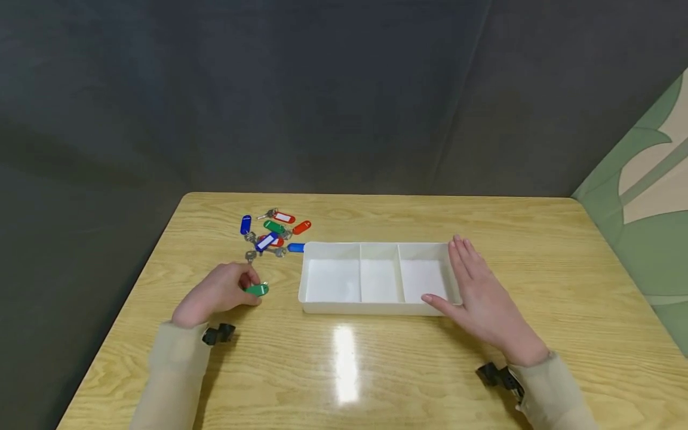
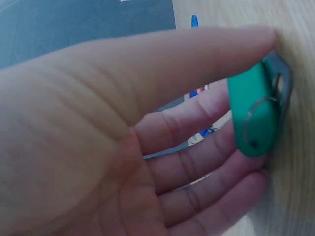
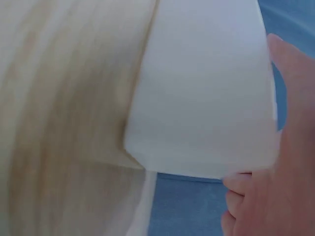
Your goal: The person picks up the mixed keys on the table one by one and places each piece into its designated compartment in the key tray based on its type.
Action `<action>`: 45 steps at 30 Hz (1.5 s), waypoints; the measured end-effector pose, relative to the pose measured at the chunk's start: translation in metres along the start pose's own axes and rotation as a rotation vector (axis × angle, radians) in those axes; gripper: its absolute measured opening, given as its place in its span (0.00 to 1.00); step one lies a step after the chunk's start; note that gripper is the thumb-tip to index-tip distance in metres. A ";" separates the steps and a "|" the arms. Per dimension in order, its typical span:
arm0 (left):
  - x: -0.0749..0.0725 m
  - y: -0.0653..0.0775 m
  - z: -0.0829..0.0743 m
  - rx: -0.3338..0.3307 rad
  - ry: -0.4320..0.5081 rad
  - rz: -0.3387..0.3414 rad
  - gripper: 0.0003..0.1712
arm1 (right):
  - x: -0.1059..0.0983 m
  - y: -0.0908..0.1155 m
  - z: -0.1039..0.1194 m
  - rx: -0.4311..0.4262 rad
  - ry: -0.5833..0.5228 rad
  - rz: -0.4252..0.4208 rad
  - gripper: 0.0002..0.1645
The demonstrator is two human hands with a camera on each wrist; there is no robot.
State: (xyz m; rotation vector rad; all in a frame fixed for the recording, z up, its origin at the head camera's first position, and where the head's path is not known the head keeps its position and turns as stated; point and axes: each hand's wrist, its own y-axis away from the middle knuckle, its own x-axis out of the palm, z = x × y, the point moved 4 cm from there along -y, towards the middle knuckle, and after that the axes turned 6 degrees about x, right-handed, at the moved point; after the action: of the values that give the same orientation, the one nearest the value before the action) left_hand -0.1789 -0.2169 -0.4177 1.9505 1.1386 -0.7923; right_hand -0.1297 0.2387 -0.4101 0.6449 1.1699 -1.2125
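Green tag (image 1: 257, 289) sits in the left hand (image 1: 220, 292), to the left of the tray (image 1: 371, 309), about level with its front half and apart from it. Grip: thumb and fingers together, clamped on the tag; the left wrist view has the thumb on one side, fingers on the other. Metal key (image 2: 284, 98) and thin ring (image 2: 265, 100) hang with it. Low over the wood; cannot tell if the tag touches it.

Tray: white, three compartments, long side across. Right hand (image 1: 478, 298) is at the tray's right end, fingers straight and close together along that wall, thumb spread out over the front rim near the right corner. Its grip is not closed around anything.

Left of the tray, level with its back edge and beyond, a loose pile: blue tag (image 1: 266, 241) lying across a red tag (image 1: 278, 241), second green tag (image 1: 274, 227), another red one on either side of that, one more blue tag at the pile's left edge, keys (image 1: 250, 256) among them. Nearest the tray is a blue tag (image 1: 296, 247) by its back left corner; contact hard to tell.

Wood table (image 1: 398, 370) under the tray, glare patch in front of it. Behind the tray, dark curtain (image 1: 333, 95); far right of it, green leaf-pattern panel (image 1: 645, 179). Beige sleeves (image 1: 177, 370) on both arms.
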 end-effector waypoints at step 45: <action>-0.009 -0.005 -0.005 0.153 0.054 -0.210 0.05 | -0.004 0.014 0.008 0.027 0.088 -0.029 0.64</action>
State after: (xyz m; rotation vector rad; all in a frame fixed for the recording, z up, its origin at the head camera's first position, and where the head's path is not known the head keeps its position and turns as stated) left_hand -0.1868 -0.2152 -0.4093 2.0097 1.3667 -0.9667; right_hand -0.1138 0.2372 -0.4066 0.7099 1.2411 -1.2367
